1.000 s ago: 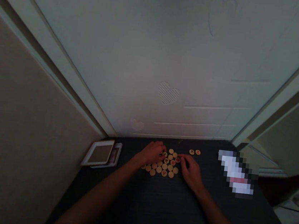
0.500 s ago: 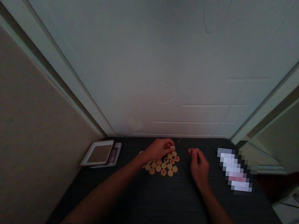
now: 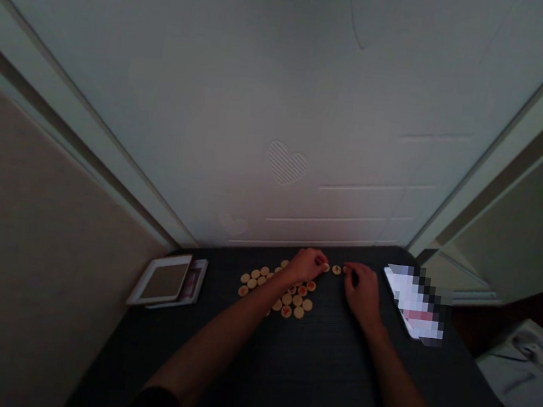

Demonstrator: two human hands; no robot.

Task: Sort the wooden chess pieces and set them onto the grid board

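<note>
Wooden discs, forearm hiding some, left grip pinching one, right grip hold unclear, slab nearby

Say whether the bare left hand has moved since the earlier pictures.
Yes, rightward: the bare left hand was almost directly below the striped, embossed pale heart and now sits below and to its right.

Between the forearms, I see the near tabletop is free to pass. Farther on, Chinese chess pieces obstruct; shallow trays limit the left, a phone the right, a white panel the back.
</note>
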